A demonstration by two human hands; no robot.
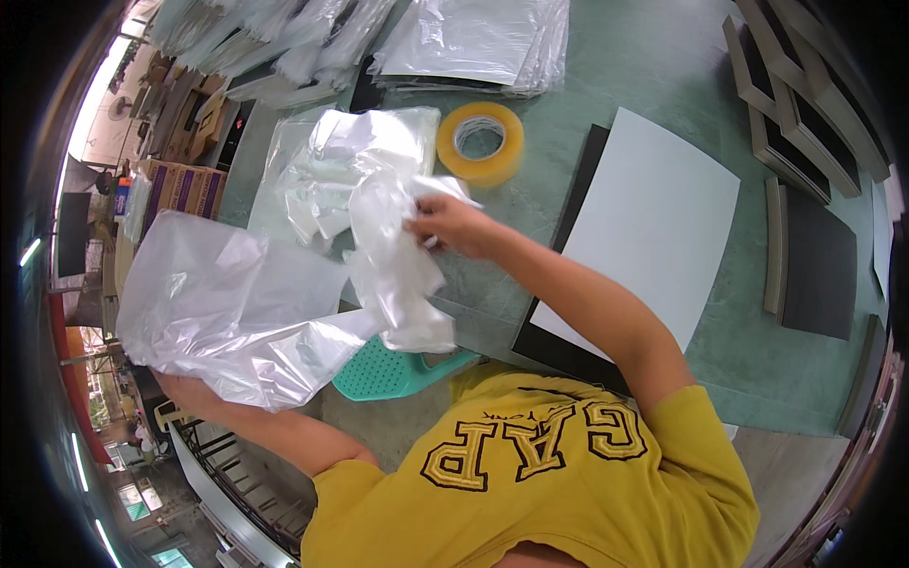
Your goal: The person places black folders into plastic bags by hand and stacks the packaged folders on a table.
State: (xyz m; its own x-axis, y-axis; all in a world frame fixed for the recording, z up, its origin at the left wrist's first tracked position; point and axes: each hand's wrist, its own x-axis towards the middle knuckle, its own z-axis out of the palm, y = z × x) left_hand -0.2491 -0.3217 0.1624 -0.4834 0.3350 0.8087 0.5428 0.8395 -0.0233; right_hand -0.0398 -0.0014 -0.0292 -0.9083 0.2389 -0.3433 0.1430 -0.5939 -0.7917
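Two hands are on plastic here, and I read them from the head view; the right hand is out over the green table, fingers pinched on a crumpled clear plastic bag that hangs from the grip and trails down toward the table's near edge; its long axis runs roughly from the hand back toward the body, top held, tail loose. The left hand sits low and to the left, off the table edge, mostly buried under a large clear plastic sheet; I cannot tell whether it is clenched or merely lying beneath the film. The sheet spreads left of the crumpled bag and appears to touch it where the two bunch together near a teal perforated stool seat. So the bag lies directly under and just behind the right hand, well apart from the left; the right hand is plainly the nearer. Beyond the right hand a roll of tan packing tape rests flat on the table; to its right lies a white board on a black backing.
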